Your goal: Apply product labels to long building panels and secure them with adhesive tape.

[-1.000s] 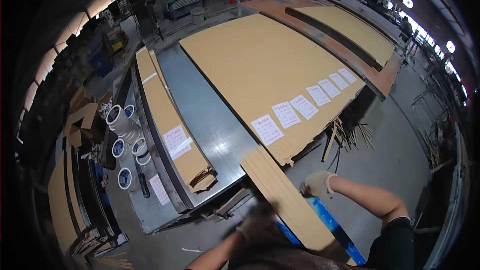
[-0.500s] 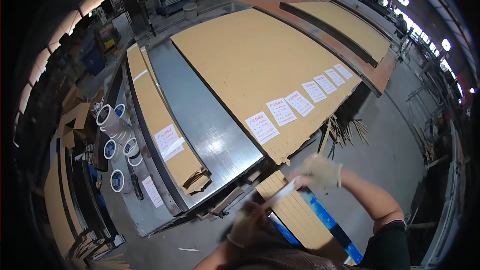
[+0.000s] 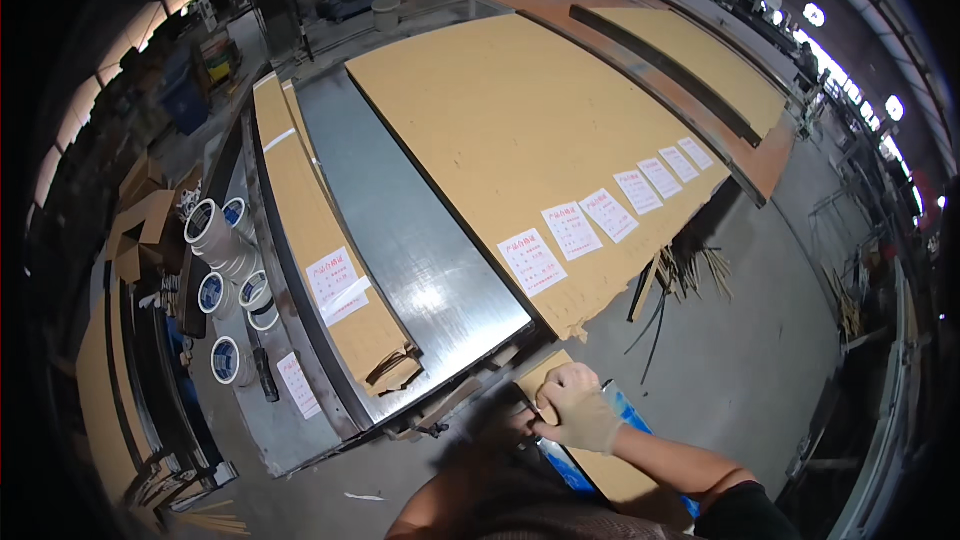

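A bundle of brown board strips [image 3: 606, 470] lies in front of me on supports wrapped in blue plastic [image 3: 572, 470]. My right hand [image 3: 578, 410], in a pale glove, rests on the bundle's far part with its fingers curled down at the left edge. Whatever those fingers hold is hidden. Beside that same edge, in dark shadow, is my left hand [image 3: 516, 422]; its fingers mostly do not show. The white strip of tape is out of sight now.
Ahead, a metal-topped table [image 3: 420, 270] carries a large brown board [image 3: 520, 130] with a row of printed labels [image 3: 533, 262]. A narrow brown bundle [image 3: 310, 210], tape rolls [image 3: 226, 362] and a black tool [image 3: 265, 375] are to the left. Thin scrap strips [image 3: 690, 275] hang beyond the bundle.
The white tape strip stretched between my hands has gone from view. My right hand has moved left and down onto the bundle, close to my left hand.
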{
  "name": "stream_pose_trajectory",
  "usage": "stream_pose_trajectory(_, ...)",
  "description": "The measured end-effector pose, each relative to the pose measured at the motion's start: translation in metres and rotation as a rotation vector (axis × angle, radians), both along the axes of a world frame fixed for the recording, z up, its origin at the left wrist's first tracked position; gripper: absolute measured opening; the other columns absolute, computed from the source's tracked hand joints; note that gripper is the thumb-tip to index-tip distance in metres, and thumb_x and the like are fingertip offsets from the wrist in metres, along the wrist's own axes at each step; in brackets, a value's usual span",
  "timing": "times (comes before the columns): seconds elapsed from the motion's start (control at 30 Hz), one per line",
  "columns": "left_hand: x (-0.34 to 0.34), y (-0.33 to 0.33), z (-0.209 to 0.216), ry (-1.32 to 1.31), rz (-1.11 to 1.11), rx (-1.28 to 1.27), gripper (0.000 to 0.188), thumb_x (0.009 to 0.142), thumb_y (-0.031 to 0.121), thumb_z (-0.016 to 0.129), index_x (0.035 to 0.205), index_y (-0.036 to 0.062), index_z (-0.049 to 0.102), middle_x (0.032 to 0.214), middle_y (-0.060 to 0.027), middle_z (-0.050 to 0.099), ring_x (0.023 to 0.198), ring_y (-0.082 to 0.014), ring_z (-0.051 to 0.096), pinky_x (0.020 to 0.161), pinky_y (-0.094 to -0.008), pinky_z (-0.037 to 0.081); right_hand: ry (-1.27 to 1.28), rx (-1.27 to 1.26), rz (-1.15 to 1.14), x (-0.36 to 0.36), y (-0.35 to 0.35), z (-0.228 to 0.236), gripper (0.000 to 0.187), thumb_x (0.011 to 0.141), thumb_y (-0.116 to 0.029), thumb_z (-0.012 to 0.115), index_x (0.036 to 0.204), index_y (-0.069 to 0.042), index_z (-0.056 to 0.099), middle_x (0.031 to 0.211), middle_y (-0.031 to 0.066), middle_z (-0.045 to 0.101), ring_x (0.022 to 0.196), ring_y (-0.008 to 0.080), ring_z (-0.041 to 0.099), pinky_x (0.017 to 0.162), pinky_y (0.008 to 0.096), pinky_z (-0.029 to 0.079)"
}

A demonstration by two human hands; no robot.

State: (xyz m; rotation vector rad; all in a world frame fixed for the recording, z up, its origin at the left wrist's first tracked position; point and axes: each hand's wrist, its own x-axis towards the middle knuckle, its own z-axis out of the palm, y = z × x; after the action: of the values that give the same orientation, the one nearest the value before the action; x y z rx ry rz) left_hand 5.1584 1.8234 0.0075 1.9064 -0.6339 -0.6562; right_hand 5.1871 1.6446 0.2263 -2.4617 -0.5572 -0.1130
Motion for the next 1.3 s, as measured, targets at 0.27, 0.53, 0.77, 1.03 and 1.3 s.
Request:
stream_pose_trajectory(0.27,0.02,0.013,0.178,-0.067,0.39,-0.35,0.027,0.088,0.013,0.065,0.112,0.0013,0.066,0.088,-0.016,0.068,0.07,-0.0222,0.067,0.06,-0.0319,0.053,0.277,0.229,0.181,0.009,-0.009,0.006,0.053,0.074,-0.035,0.077,0.117,-0.01,0.058,0.111,0.0141,0.055,0.112,0.0363,0.048,0.097,0.0453,0.04)
stream_pose_trajectory(0.53,0.035,-0.051,0.172,-0.652,0.614,0.047,0.064,0.064,0.032,0.085,0.116,0.0059,0.061,0.112,-0.0129,0.061,0.105,-0.0344,0.058,0.088,-0.047,0.046,0.512,-0.528,0.315,0.06,-0.024,0.112,0.039,0.092,-0.034,0.057,0.126,-0.015,0.059,0.095,0.0143,0.071,0.09,0.0372,0.067,0.086,0.0432,0.051)
stream_pose_trajectory(0.77,0.031,-0.063,0.192,-0.695,0.482,0.204,0.073,0.065,0.047,0.08,0.127,0.0142,0.059,0.12,-0.0103,0.058,0.11,-0.034,0.054,0.09,-0.0471,0.043,0.392,-0.697,-0.023,0.05,-0.07,-0.03,0.023,0.088,-0.028,0.058,0.1,-0.015,0.074,0.096,0.0146,0.072,0.087,0.0317,0.069,0.081,0.0437,0.052)
stream_pose_trajectory(1.03,-0.174,-0.152,0.214,-1.019,-0.602,-0.182,0.082,0.063,0.047,0.08,0.126,0.0008,0.054,0.127,-0.024,0.05,0.123,-0.0359,0.046,0.104,-0.0502,0.036,0.707,1.114,-0.27,-0.16,-0.154,0.11,0.075,0.075,-0.043,0.079,0.129,-0.001,0.048,0.099,0.0177,0.069,0.062,0.0197,0.067,0.049,0.0259,0.048)
stream_pose_trajectory(1.3,-0.232,-0.197,0.297,-0.587,-0.989,0.194,0.094,0.047,0.054,0.085,0.123,0.006,0.057,0.117,-0.0138,0.059,0.113,-0.03,0.056,0.09,-0.041,0.045,0.999,1.178,-0.882,-0.52,-0.057,0.092,0.063,0.082,-0.031,0.071,0.133,0.0,0.051,0.106,0.0118,0.07,0.09,0.0212,0.068,0.059,0.0246,0.054)
